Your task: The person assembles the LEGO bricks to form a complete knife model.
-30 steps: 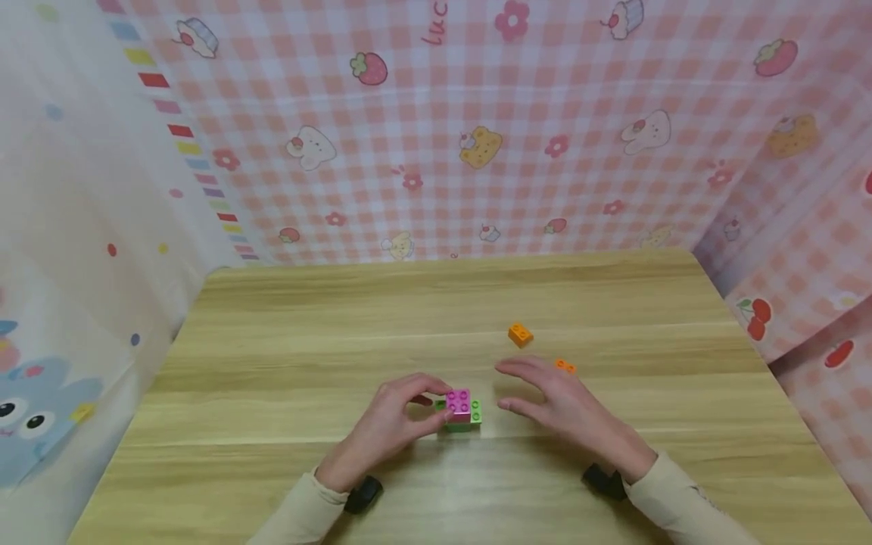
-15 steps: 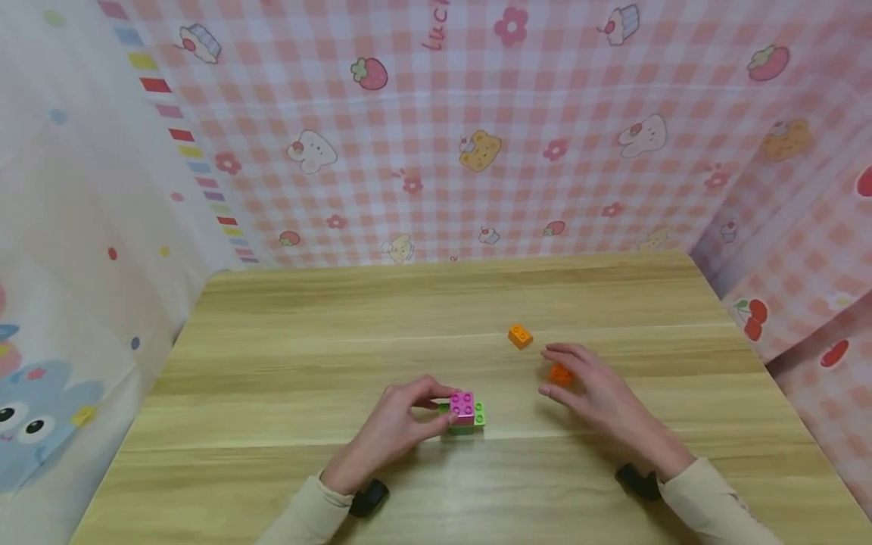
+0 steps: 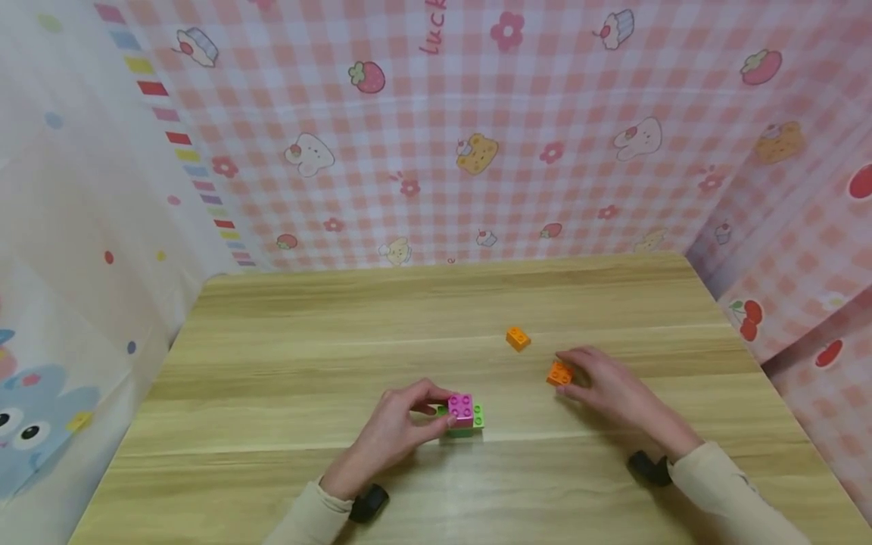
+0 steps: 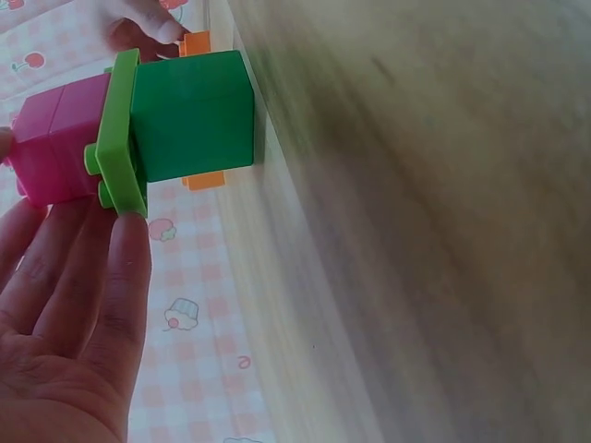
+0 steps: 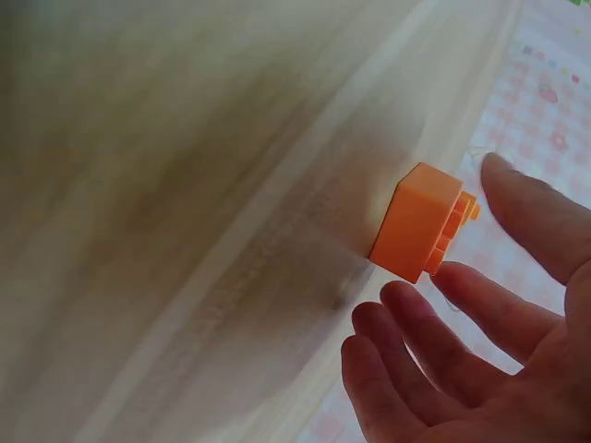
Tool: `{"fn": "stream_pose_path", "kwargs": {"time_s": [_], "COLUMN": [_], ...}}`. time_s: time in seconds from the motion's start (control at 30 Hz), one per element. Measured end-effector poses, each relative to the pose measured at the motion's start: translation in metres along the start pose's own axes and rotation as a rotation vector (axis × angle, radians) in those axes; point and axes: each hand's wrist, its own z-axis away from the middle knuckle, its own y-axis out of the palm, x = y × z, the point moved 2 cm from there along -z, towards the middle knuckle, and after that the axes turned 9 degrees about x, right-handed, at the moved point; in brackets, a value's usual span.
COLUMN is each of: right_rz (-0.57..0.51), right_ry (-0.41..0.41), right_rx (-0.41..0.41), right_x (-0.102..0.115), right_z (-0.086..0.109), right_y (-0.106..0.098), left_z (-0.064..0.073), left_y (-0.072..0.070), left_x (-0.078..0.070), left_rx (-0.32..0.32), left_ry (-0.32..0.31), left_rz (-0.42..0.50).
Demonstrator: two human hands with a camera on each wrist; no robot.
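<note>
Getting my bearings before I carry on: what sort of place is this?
Probably an indoor play or recording corner, though I can't tell which. What shows it: the wood-grain table, the cartoon-printed pink checked cloth behind it, and the stack of toy bricks.

We read sideways red letters (image 3: 434, 29), "luck", and a small "e" (image 3: 451, 260) on the pink-and-white checked cloth (image 3: 422, 113).

Left hand (image 3: 398, 424): one, in a pinch, fingers (image 4: 126, 286) extended. Right hand (image 3: 609, 386): one, thumb (image 5: 536, 217) apart, fingers loosely curved.
</note>
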Motion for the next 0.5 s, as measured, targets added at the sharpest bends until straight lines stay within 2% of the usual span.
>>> {"fn": "stream_pose_path", "kwargs": {"time_s": [0.3,0.5], "right_rz": [0.030,0.027], "right_ry": [0.026,0.012], "right_rx": [0.046,0.006], "right_x": [0.0047,0.0074], "right_z": [-0.0061,-0.0062], "right_y": [-0.0001,0.0000], "left_z": [0.0008,0.0013], "left_y": [-0.0014,-0.0023], "left_x": [-0.0022,-0.0025], "left_rx": [0.027,0.025], "left_ry": [-0.038,-0.029], "left_rz": [0.011,0.010]}}
